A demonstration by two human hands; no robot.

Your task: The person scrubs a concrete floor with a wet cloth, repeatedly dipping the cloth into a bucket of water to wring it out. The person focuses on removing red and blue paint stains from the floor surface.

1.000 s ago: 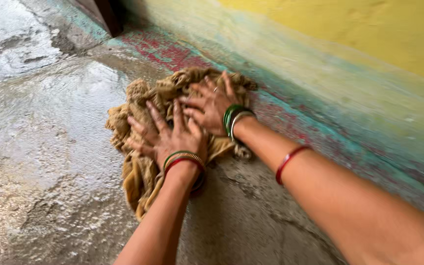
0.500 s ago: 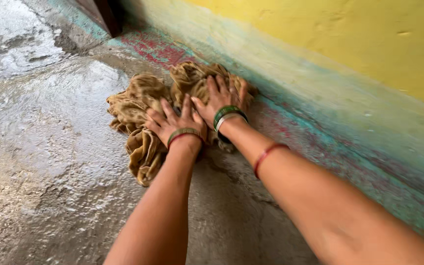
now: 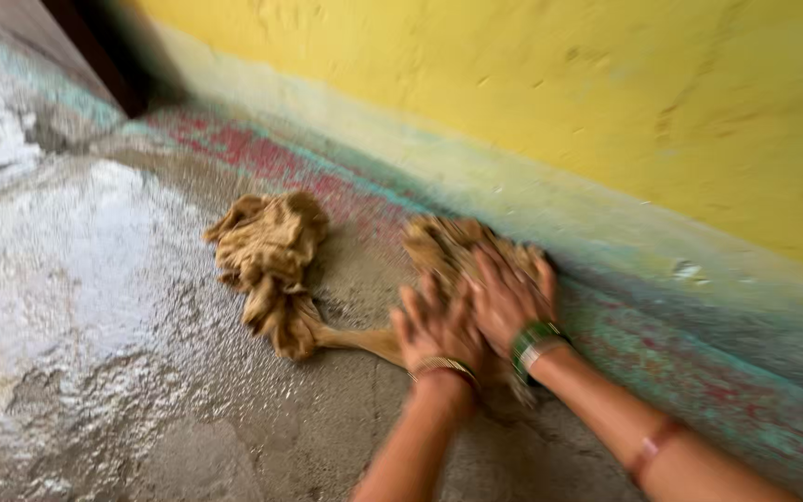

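A wet concrete floor (image 3: pixel 76 307) is glistening at the left, where one bunched end of a brown cloth (image 3: pixel 271 256) is lying free. The cloth is stretching rightward in a twisted strand to its other end, pinned near the foot of a yellow wall (image 3: pixel 532 93). There a person's left hand (image 3: pixel 437 327), fingers spread flat, is pressing down on the cloth, and just beside it the right hand (image 3: pixel 508 297), also splayed, is bearing on the same bunch. Bangles (image 3: pixel 536 339) are circling both wrists.
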